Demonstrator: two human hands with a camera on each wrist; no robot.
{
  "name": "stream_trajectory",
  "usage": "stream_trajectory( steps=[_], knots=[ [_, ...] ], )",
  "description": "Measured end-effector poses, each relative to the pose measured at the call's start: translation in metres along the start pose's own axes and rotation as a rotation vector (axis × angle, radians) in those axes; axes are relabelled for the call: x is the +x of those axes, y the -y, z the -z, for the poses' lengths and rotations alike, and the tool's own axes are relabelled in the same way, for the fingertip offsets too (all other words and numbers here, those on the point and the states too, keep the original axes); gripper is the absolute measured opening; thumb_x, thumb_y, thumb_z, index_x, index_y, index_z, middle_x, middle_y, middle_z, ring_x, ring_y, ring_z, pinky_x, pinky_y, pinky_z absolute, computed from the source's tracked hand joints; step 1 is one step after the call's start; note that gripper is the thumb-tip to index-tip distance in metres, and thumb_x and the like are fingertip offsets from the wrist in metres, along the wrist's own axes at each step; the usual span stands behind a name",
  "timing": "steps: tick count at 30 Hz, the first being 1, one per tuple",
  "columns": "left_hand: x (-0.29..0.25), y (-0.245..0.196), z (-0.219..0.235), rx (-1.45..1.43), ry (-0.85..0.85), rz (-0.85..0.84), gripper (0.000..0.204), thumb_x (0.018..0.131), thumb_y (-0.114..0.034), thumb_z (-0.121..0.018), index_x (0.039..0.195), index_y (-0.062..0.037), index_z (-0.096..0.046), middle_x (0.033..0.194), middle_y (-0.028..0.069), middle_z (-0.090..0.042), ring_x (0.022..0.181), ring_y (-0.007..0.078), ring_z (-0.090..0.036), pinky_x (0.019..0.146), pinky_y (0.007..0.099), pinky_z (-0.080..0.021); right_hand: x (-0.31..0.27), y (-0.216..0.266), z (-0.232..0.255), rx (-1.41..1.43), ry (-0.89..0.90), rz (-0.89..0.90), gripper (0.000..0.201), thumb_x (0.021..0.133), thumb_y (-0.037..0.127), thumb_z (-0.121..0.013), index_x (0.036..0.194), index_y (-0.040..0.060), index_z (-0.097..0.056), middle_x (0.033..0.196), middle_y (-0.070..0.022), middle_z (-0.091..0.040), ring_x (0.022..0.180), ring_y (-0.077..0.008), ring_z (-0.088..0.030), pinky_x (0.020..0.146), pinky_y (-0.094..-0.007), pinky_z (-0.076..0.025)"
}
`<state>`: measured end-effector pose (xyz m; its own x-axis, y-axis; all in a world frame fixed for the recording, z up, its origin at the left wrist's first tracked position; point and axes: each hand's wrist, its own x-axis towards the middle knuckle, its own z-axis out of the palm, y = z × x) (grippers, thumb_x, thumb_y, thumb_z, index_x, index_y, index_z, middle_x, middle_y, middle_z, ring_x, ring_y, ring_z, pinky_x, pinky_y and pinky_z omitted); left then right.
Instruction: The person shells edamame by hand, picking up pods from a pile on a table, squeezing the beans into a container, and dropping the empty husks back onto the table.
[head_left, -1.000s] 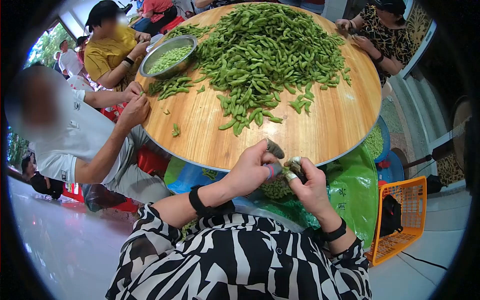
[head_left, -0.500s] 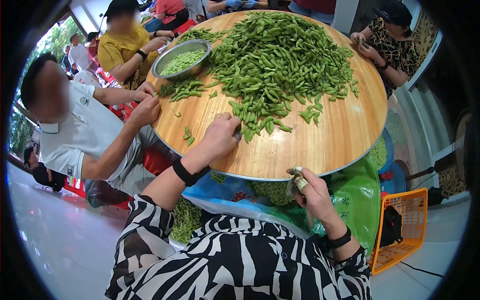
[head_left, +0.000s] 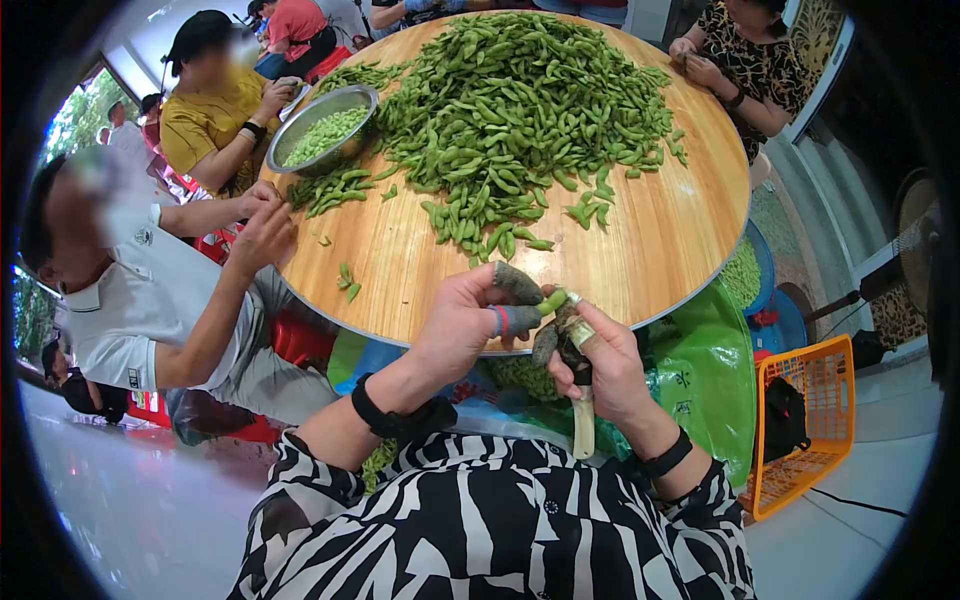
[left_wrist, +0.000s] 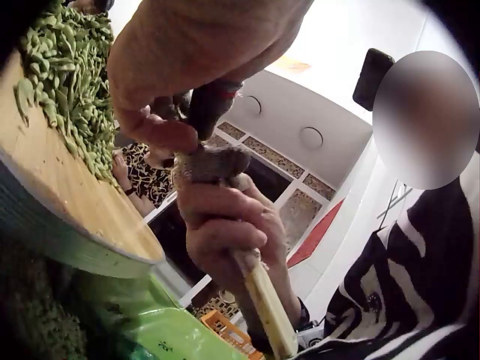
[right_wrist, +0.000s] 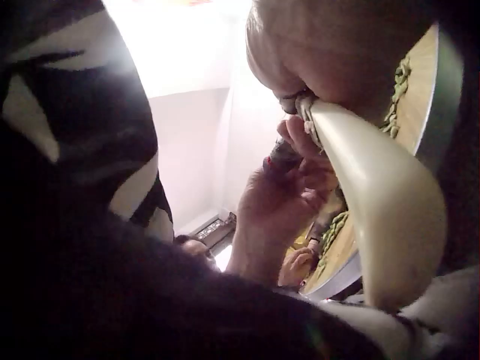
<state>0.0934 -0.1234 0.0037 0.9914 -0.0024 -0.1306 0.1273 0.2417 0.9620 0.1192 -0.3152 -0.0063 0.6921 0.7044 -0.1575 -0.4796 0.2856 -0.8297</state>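
My left hand, with dark covers on its fingertips, pinches a green edamame pod just off the near rim of the round wooden table. My right hand grips a tool with a pale handle that hangs down from the fist; taped fingers meet the pod's end. The left wrist view shows the right hand wrapped round that handle. The right wrist view has the handle close up and the left hand beyond it. A big heap of pods covers the table's far half.
A steel bowl of shelled beans stands at the table's left, with people seated round the rim. Under the table lie green bags with beans and a blue tub. An orange crate stands on the floor at right.
My left hand came back from the heap with a pod and met the right hand at the table's near edge. The right hand rose slightly toward it.
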Motion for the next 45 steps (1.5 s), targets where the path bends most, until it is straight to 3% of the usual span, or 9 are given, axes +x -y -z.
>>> stream_trajectory(
  steps=[18,23,27,29,30,34,37,39,45],
  knots=[
    [0.003,0.012,-0.013,-0.012,0.036,-0.188,0.032,0.081,0.006,-0.064,0.11,-0.0019,-0.053,0.099,0.0081,-0.067,0.091,0.0151,-0.064,0.079,0.0275,-0.051,-0.008,0.003,0.005,0.113,-0.047,0.028,0.037,0.097,0.01,-0.04,0.132,0.0,-0.047,0.07,-0.0032,-0.051,0.048,-0.0055,-0.039,0.04,-0.0184,-0.033],
    [0.007,0.014,-0.002,-0.583,0.231,0.244,0.031,0.08,0.004,-0.065,0.108,-0.0028,-0.054,0.095,0.0108,-0.067,0.076,0.0171,-0.066,0.059,0.0261,-0.052,-0.01,0.002,0.013,0.305,0.052,-0.024,0.037,0.096,0.01,-0.041,0.131,0.0002,-0.047,0.083,-0.0076,-0.058,0.047,-0.0058,-0.038,0.038,-0.0192,-0.034],
    [0.011,0.018,-0.002,-0.392,0.291,0.229,0.025,0.086,-0.005,-0.064,0.108,-0.0022,-0.054,0.093,0.0085,-0.066,0.073,0.0174,-0.065,0.062,0.0276,-0.053,-0.006,-0.004,0.023,0.475,0.008,-0.086,0.036,0.096,0.009,-0.041,0.131,0.0021,-0.048,0.085,-0.0072,-0.058,0.048,-0.0061,-0.039,0.038,-0.0193,-0.034],
    [0.008,0.027,-0.012,0.436,0.082,-0.431,0.024,0.084,-0.005,-0.067,0.106,-0.0001,-0.058,0.087,0.0074,-0.066,0.067,0.0175,-0.064,0.059,0.0266,-0.052,-0.007,-0.007,0.026,0.472,0.032,-0.077,0.036,0.096,0.009,-0.041,0.13,0.0035,-0.049,0.087,-0.007,-0.059,0.049,-0.0065,-0.039,0.037,-0.0193,-0.034],
    [0.001,0.008,-0.016,0.77,0.068,-0.516,0.021,0.083,-0.004,-0.07,0.101,0.002,-0.062,0.085,0.0066,-0.066,0.067,0.0151,-0.063,0.06,0.0255,-0.05,-0.009,-0.005,0.02,0.49,0.013,-0.086,0.035,0.096,0.008,-0.041,0.13,0.0037,-0.049,0.085,-0.0067,-0.058,0.049,-0.0068,-0.04,0.037,-0.0194,-0.034],
    [0.004,0.015,-0.008,1.075,0.082,-0.79,0.018,0.082,-0.004,-0.07,0.098,0.0033,-0.064,0.083,0.0041,-0.066,0.067,0.013,-0.061,0.06,0.0262,-0.049,-0.011,-0.001,0.014,0.472,-0.013,-0.099,0.035,0.095,0.007,-0.041,0.129,0.0027,-0.05,0.083,-0.0066,-0.058,0.049,-0.007,-0.041,0.037,-0.0192,-0.035],
    [0.006,0.013,-0.012,0.538,0.088,-0.482,0.017,0.083,-0.006,-0.069,0.096,0.0027,-0.065,0.076,0.0038,-0.065,0.06,0.011,-0.059,0.052,0.0254,-0.047,-0.011,-0.001,0.011,0.386,-0.061,-0.059,0.036,0.095,0.005,-0.04,0.129,0.0017,-0.05,0.08,-0.0065,-0.057,0.049,-0.0071,-0.042,0.037,-0.0191,-0.035],
    [0.003,-0.004,-0.014,0.131,0.064,0.119,0.013,0.084,-0.009,-0.068,0.092,0.0005,-0.065,0.068,0.0045,-0.062,0.052,0.0092,-0.055,0.044,0.022,-0.04,-0.009,-0.002,0.015,0.302,-0.045,-0.016,0.037,0.095,0.005,-0.04,0.129,0.0005,-0.05,0.077,-0.0068,-0.056,0.048,-0.0071,-0.042,0.037,-0.0192,-0.036],
    [0.012,-0.003,-0.016,-0.108,0.154,0.271,0.01,0.086,-0.011,-0.065,0.088,-0.0026,-0.061,0.061,0.0039,-0.058,0.045,0.008,-0.05,0.039,0.0195,-0.034,-0.015,0.006,0.017,-0.078,-0.134,0.085,0.025,0.093,0.007,-0.05,0.116,-0.0017,-0.055,0.073,-0.0037,-0.056,0.05,-0.0057,-0.045,0.039,-0.019,-0.034]
  ],
)
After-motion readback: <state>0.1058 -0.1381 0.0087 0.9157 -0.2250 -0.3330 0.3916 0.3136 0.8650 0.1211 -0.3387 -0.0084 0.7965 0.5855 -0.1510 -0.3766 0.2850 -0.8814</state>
